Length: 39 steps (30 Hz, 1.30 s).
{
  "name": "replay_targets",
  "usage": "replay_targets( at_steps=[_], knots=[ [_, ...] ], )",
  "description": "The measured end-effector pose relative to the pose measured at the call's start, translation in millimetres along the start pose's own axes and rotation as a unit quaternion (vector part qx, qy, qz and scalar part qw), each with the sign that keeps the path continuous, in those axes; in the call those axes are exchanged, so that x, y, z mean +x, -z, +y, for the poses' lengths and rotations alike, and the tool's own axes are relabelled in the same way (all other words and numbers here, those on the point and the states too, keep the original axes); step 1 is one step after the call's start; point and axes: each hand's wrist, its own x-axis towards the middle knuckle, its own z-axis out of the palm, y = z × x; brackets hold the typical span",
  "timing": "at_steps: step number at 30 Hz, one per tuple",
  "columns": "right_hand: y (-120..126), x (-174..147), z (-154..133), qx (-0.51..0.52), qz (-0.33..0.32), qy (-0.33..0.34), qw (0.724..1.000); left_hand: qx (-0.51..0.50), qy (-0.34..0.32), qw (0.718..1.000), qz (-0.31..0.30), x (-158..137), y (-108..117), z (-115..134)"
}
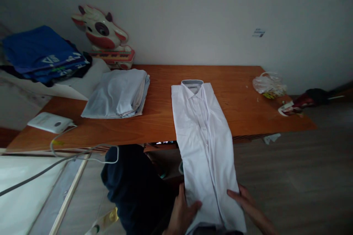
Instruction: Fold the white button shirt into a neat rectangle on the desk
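Both hands gripping the white dress shirt (pixel 204 143) hem at bottom centre, left hand (pixel 182 211) and right hand (pixel 244 200) clamped on its edges; risk: lower half is overhanging the desk (pixel 242 91), so folded sleeves could be slipping loose.

Both forearms are bare, no sleeves, left grip (pixel 183 211) and right grip (pixel 244 198) without rings.

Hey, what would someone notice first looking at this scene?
A long white shirt lies buttoned down the middle of the wooden table, its lower end hanging off the near edge, held by the left hand and right hand. A cartoon cow toy stands against the back wall.
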Motion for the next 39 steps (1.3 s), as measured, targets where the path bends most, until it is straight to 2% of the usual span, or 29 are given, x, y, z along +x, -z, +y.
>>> replay_targets(
  at_steps=[3,5,9,12,14,16,19,21,24,27,29,32,35,37,39],
  knots=[
    [-4,3,-8,-0.056,0.02,0.046,0.997,-0.042,-0.048,0.998,0.007,1,-2,-9],
    [-2,4,-7,-0.06,0.032,0.053,0.996,-0.064,-0.081,0.995,0.004,6,3,-15],
    [13,8,13,0.04,0.014,0.025,0.999,-0.031,-0.139,0.99,0.02,24,25,-28],
    [27,21,30,0.098,-0.017,0.035,0.994,0.052,-0.192,0.98,0.031,42,36,-39],
    [33,31,41,0.059,0.001,0.087,0.994,0.134,-0.266,0.952,0.064,53,36,-48],
    [36,40,51,-0.03,0.063,0.162,0.984,0.214,-0.356,0.904,0.1,62,31,-57],
    [36,49,64,-0.17,0.126,0.276,0.938,0.313,-0.455,0.828,0.098,69,22,-65],
    [34,51,71,-0.236,0.149,0.319,0.906,0.365,-0.488,0.791,0.052,71,19,-65],
    [34,49,72,-0.322,0.14,0.373,0.859,0.408,-0.503,0.759,-0.068,70,24,-55],
    [41,39,57,-0.395,0.042,0.443,0.803,0.405,-0.493,0.751,-0.17,66,33,-35],
    [48,29,35,-0.419,-0.04,0.46,0.781,0.39,-0.491,0.748,-0.216,61,39,-17],
    [56,13,-10,-0.421,-0.146,0.43,0.785,0.377,-0.52,0.717,-0.272,53,45,11],
    [57,5,-52,-0.424,-0.212,0.377,0.795,0.365,-0.546,0.685,-0.315,47,48,33],
    [54,5,-73,-0.423,-0.222,0.382,0.791,0.348,-0.536,0.685,-0.35,44,48,44],
    [48,8,-89,-0.392,-0.201,0.417,0.795,0.321,-0.504,0.702,-0.386,39,46,55]
  ],
)
